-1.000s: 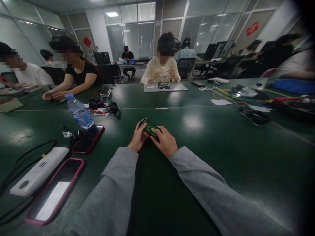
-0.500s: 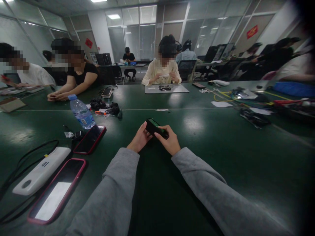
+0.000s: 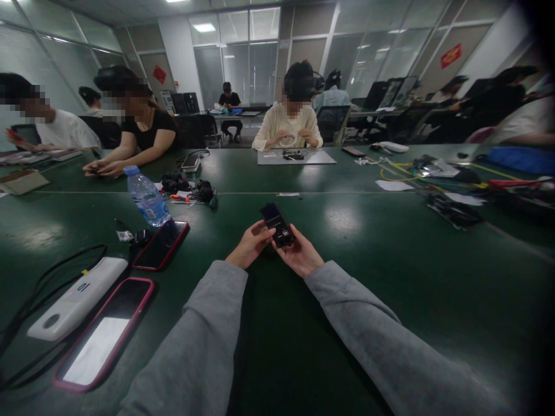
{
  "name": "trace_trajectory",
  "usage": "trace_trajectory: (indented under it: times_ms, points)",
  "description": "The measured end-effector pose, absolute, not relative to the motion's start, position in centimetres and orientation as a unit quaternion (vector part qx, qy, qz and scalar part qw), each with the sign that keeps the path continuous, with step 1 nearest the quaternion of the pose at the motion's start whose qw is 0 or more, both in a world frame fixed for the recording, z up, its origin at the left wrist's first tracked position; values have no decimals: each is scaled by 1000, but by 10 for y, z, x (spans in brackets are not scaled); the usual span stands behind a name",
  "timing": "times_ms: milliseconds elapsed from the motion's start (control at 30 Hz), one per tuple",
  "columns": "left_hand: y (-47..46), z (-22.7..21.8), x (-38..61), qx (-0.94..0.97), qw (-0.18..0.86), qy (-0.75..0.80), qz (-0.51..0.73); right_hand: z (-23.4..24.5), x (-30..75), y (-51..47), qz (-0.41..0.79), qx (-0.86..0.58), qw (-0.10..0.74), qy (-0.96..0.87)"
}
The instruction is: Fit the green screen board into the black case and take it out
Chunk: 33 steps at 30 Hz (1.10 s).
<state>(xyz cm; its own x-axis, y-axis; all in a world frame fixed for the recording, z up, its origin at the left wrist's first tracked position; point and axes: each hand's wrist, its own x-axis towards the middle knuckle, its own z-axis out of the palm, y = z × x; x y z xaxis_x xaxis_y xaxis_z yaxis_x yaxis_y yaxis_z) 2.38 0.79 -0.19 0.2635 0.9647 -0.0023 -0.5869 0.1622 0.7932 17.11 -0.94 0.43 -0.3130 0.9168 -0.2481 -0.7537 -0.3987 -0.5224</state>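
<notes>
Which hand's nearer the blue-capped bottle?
Left. The bottle stands off to the left; the left hand is on the near, bottle side of the black device, the right hand farther away at its right edge.

A device sits between the left hand and right hand; leftward on the worktop, a bottle stands behind two phones.

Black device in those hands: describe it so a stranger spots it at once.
Across the green table, follow two gray sleeves to a left hand and right hand. Both hold a small black rectangular device with pale markings on its near half. Unlike the pink-rimmed phone and red-rimmed phone, it shows no coloured rim.
</notes>
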Motion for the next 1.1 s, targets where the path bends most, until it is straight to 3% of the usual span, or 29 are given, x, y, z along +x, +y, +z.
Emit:
trace_trajectory:
  times_ms: [333,1100]
  points:
    - [18,-9,12,422,648,327,543,-3,172,-2,694,-323,541,-349]
    - [16,-7,10,445,635,349,527,-12,179,3,685,-329,543,-358]
